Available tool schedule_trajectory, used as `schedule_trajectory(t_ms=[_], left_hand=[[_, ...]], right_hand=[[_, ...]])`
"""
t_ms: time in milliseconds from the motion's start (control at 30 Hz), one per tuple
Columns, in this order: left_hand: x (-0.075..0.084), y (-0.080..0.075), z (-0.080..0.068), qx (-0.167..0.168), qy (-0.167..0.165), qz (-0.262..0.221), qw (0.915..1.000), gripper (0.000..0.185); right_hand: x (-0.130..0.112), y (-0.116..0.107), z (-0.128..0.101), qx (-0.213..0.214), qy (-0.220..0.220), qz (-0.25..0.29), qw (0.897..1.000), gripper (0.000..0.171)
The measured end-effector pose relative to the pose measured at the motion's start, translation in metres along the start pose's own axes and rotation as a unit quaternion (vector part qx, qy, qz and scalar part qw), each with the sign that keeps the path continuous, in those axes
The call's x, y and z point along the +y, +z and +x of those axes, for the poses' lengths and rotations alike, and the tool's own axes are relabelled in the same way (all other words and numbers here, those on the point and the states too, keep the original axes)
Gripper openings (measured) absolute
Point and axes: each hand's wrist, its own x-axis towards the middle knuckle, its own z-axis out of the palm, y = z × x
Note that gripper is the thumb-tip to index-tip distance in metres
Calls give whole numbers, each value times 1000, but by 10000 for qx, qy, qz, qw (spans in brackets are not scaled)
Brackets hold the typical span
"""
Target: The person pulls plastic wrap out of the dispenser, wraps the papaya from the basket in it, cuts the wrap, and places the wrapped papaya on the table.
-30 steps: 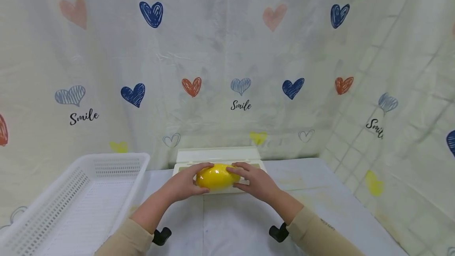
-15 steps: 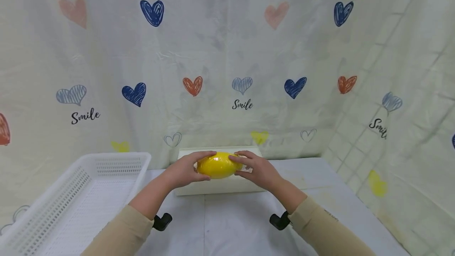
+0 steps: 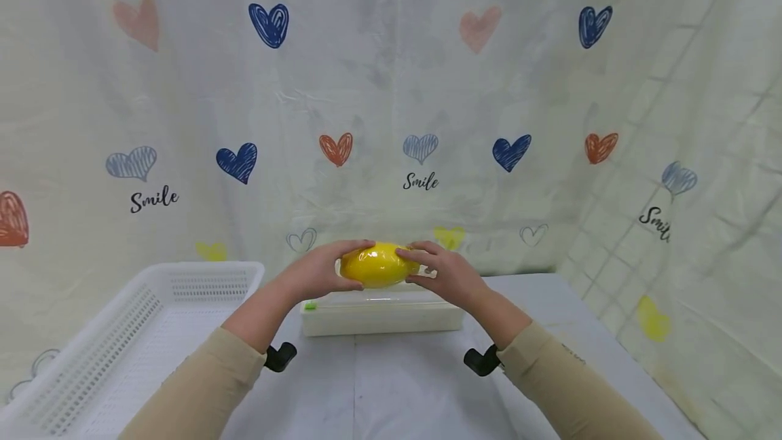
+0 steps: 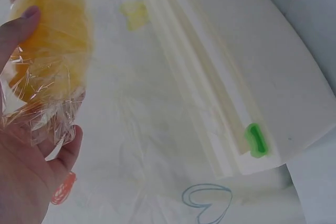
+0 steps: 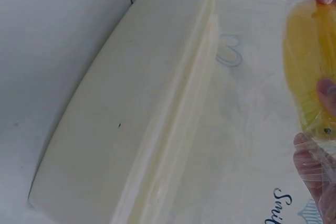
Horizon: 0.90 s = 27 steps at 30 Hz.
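A glossy yellow oval fruit [image 3: 377, 265], its exact kind unclear, is held up level between both hands and wrapped in clear film. My left hand [image 3: 319, 271] grips its left end, with thumb below and fingers above. At the opposite end my right hand [image 3: 451, 276] grips it the same way. Crumpled clear film [image 4: 55, 116] bunches by the left palm in the left wrist view. In the right wrist view, a dark spot marks the fruit [image 5: 300, 51] near its greenish end. Below the hands stands a long white film dispenser [image 3: 381, 322] with a green piece [image 4: 256, 141] near one end.
A white perforated plastic basket [image 3: 247, 277] stands on the left of the white-covered table [image 3: 403, 386]. Behind the table hangs a pale curtain [image 3: 366, 87] printed with hearts. A tiled wall shows through the sheet on the right.
Both hands have raised the wrapped fruit from low over the dispenser to above it. More of the dispenser's front now shows, along with its green piece. The grip looks the same.
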Motion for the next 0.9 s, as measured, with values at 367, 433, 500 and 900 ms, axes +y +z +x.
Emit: schedule_trajectory(t_ms=[367, 433, 500, 900], left_hand=[[11, -17, 1, -78, 81, -48, 9999, 72], [13, -21, 1, -75, 53, 3, 10000, 72], [15, -24, 0, -76, 59, 12, 10000, 72], [31, -46, 1, -146, 119, 118, 9998, 73]], right_hand=[[-3, -14, 8, 93, -128, -105, 9998, 59], [-4, -16, 10, 87, -156, -117, 9998, 58], [-5, -19, 12, 87, -172, -114, 9997, 58], [-15, -38, 24, -83, 254, 233, 9994, 57]])
